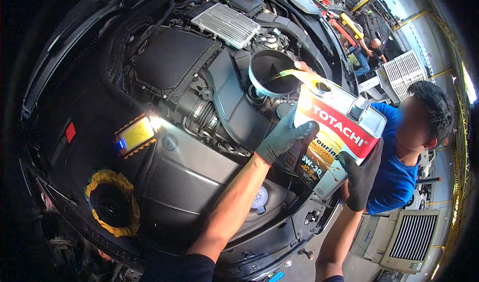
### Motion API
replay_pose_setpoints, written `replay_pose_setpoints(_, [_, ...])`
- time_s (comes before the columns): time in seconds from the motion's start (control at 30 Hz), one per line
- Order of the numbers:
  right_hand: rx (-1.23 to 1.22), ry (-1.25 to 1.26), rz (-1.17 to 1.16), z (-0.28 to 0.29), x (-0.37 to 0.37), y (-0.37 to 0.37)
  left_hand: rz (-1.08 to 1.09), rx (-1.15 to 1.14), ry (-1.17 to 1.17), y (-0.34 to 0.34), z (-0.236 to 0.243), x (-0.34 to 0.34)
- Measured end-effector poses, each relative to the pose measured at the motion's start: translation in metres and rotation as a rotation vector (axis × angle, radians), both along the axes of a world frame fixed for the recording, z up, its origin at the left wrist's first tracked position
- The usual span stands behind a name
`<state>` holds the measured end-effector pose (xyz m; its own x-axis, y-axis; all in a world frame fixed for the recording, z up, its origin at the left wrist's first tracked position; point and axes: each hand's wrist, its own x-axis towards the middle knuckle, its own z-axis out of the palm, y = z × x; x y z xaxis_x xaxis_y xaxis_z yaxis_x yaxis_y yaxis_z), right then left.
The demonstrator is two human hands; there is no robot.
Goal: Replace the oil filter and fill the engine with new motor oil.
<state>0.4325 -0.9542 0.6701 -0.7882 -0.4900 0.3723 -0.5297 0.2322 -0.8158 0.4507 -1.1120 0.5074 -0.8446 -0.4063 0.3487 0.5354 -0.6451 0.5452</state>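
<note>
Both my hands, in dark gloves, hold a tilted rectangular metal oil can [319, 175] with a red and white front. My left hand [287, 138] grips its left side, thumb across the front. Lower on the right, my right hand [362, 176] wraps around the can's edge. Yellow oil [291, 73] streams from the opening at the can's top into a wide funnel [253, 76]. The funnel stands upright over the engine; its lower end is hidden. Bare fingertips [302, 66], not mine, show at the funnel's right rim, behind the can.
A lit yellow work lamp [137, 136] lies on the black engine-bay trim, near a yellow-rimmed round opening [91, 192]. A blue reservoir cap [260, 200] sits below my left forearm. A person in a blue shirt [394, 177] stands close at right; another person [371, 50] is farther back.
</note>
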Motion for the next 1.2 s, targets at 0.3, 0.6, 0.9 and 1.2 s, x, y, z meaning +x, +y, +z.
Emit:
replay_pose_setpoints(0.3, [0.084,0.078,-0.020,0.000,-0.006,0.004,0.040,-0.061,-0.011,-0.001,0.002,0.000])
replay_pose_setpoints(0.6, [0.127,0.098,-0.042,0.000,-0.006,0.005,0.011,-0.041,-0.028,-0.002,0.010,0.007])
replay_pose_setpoints(0.9, [0.038,-0.018,-0.036,0.001,-0.003,0.002,-0.008,-0.049,-0.034,-0.003,0.011,0.008])
replay_pose_setpoints(1.2, [0.062,-0.021,-0.032,0.003,-0.001,0.000,-0.027,-0.001,-0.007,0.000,0.007,0.006])
